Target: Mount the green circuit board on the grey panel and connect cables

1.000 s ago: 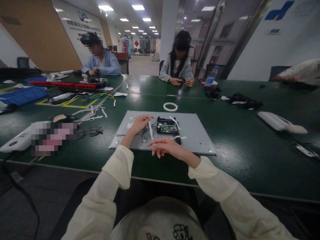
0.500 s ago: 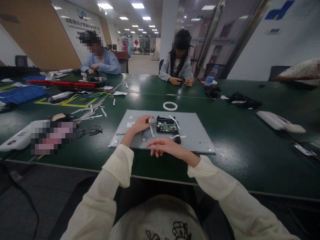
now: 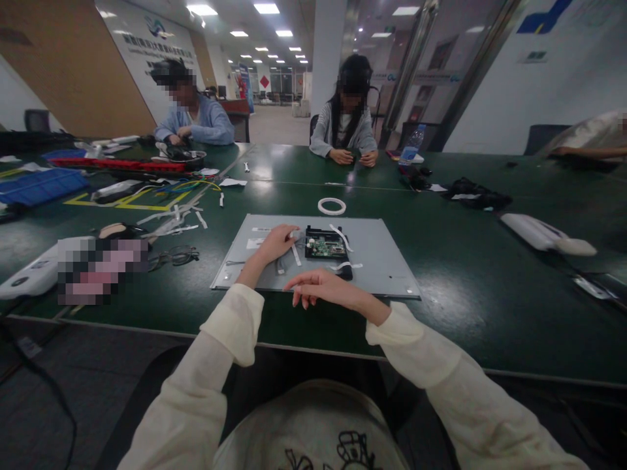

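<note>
one grey panel [image 3: 376, 258], one circuit board [image 3: 324, 247]

Forearms [image 3: 215, 359] stretched forward, left hand [image 3: 275, 244] curled, right hand [image 3: 323, 288] nearer, fingers [image 3: 300, 279] loosely bent

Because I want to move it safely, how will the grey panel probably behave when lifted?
The grey panel is probably stiff: its edges run straight. The uncovered circuit board on it seems fragile. Tilting might let the cables lying there slide.

Beyond the green table [image 3: 470, 313], far left, I make out only 大 in a wall sign [image 3: 161, 49]'s blurred Chinese line; its Latin lettering defeats me. On the table, a grey panel [image 3: 377, 261]'s white label [image 3: 255, 243] is illegible.
</note>
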Motion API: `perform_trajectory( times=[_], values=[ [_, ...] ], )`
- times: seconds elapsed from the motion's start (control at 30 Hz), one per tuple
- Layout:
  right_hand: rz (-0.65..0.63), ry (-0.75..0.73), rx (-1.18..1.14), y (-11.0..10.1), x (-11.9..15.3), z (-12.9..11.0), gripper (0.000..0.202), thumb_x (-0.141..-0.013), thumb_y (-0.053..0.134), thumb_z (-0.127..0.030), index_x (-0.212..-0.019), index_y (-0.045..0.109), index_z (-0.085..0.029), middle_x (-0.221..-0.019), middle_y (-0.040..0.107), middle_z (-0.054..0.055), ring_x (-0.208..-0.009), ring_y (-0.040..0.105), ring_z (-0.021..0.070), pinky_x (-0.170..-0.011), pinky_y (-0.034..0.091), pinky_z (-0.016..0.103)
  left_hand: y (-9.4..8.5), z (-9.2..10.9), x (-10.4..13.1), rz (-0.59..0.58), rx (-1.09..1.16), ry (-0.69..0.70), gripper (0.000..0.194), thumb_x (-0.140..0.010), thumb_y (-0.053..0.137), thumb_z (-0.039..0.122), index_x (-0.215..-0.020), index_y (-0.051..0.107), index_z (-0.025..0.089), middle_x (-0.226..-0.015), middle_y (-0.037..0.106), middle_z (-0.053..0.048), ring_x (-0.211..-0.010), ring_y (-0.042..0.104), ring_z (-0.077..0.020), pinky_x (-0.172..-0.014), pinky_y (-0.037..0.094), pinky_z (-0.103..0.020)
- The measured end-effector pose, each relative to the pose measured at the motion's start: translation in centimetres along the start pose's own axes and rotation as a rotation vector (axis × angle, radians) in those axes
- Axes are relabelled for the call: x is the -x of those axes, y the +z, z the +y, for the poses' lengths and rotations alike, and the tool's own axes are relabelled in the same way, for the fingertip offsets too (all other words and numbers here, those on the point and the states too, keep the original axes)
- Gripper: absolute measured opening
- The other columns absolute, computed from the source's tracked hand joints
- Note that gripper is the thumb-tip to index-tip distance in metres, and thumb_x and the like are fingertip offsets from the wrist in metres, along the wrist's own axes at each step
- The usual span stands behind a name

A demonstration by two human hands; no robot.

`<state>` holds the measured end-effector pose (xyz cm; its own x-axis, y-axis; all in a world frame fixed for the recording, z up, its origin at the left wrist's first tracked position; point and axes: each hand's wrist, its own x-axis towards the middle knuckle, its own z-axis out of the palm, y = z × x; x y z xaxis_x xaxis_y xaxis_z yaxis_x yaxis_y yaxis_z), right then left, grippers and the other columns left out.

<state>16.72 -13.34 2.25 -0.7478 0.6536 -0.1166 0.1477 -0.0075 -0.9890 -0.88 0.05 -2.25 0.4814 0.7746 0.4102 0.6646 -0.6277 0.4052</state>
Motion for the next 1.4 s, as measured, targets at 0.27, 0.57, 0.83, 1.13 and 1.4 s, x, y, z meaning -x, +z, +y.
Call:
perform_trajectory(
  times=[0.27, 0.57, 0.83, 1.13, 1.4],
  values=[
    [0.001, 0.012, 0.027, 0.0, -0.1, 0.1, 0.027, -0.087, 0.048, -0.028, -0.106, 0.060, -0.013, -0.084, 0.065, 0.004, -0.063, 0.057, 0.0068, -0.056, 0.042, 0.017, -0.4, 0.2, 0.0, -0.011, -0.082, -0.034, 0.036, -0.080, 0.054, 0.025, -0.113, 0.057, 0.014, -0.077, 0.057, -0.005, -0.072, 0.052, -0.0180, -0.075, 0.040, -0.031],
    [-0.018, 0.009, 0.040, -0.1, -0.3, 0.3, 0.024, -0.087, 0.049, -0.024, -0.106, 0.059, -0.012, -0.084, 0.064, 0.005, -0.064, 0.058, 0.0073, -0.056, 0.044, 0.017, 0.4, -0.8, 0.0, 0.076, 0.056, -0.191, 0.083, -0.071, 0.064, 0.028, -0.139, 0.020, 0.011, -0.084, 0.056, -0.003, -0.074, 0.053, -0.0160, -0.076, 0.044, -0.029],
    [-0.039, -0.003, 0.063, 0.0, -0.1, 0.0, 0.026, -0.089, 0.048, -0.026, -0.108, 0.059, -0.012, -0.085, 0.064, 0.005, -0.065, 0.058, 0.0073, -0.057, 0.044, 0.017, 0.5, -1.0, -0.1, 0.101, 0.093, -0.228, 0.085, -0.070, 0.067, 0.032, -0.139, 0.021, 0.013, -0.086, 0.055, -0.002, -0.066, 0.050, -0.0122, -0.072, 0.044, -0.028],
    [-0.076, -0.021, 0.116, 0.0, 0.2, -0.2, 0.029, -0.089, 0.047, -0.029, -0.111, 0.059, -0.012, -0.088, 0.064, 0.006, -0.069, 0.059, 0.0081, -0.061, 0.045, 0.018, -0.8, -0.6, 0.4, 0.038, 0.121, -0.129, 0.074, -0.074, 0.062, 0.041, -0.135, 0.030, 0.015, -0.105, 0.053, -0.007, -0.078, 0.054, -0.0138, -0.079, 0.046, -0.030],
    [-0.131, -0.028, 0.122, -0.1, 0.0, 0.3, 0.030, -0.089, 0.047, -0.030, -0.112, 0.058, -0.013, -0.090, 0.064, 0.006, -0.070, 0.059, 0.0080, -0.062, 0.046, 0.019, -2.3, 1.0, 0.5, -0.056, 0.109, -0.017, 0.041, -0.076, 0.058, 0.038, -0.113, 0.056, 0.019, -0.115, 0.057, -0.006, -0.106, 0.053, -0.0200, -0.094, 0.041, -0.035]
  ],
)
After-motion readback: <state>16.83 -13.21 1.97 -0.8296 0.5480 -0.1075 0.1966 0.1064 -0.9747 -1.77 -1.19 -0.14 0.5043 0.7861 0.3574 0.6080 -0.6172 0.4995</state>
